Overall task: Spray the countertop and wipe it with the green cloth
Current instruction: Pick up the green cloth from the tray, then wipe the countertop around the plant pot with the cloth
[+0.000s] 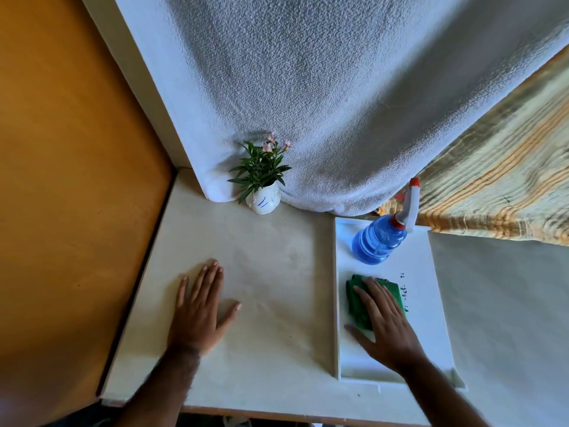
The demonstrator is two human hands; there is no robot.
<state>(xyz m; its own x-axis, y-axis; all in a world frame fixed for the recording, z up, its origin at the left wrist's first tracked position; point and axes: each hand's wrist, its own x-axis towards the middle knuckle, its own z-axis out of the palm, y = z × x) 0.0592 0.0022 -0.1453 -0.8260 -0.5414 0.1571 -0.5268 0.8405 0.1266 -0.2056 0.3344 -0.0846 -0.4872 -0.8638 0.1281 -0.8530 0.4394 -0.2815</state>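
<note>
Both forearms reach forward over the countertop [271,272]. The left hand [198,306] lies flat on it, fingers spread, holding nothing. The right hand [385,322] presses flat, fingers spread, on the green cloth [358,303] in the white tray [431,303]. A blue spray bottle [380,238] stands at the tray's far end.

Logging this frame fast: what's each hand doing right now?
Left hand: open, flat on the countertop, holding nothing.
Right hand: open, palm down on the green cloth in the white tray, not gripping it.
</note>
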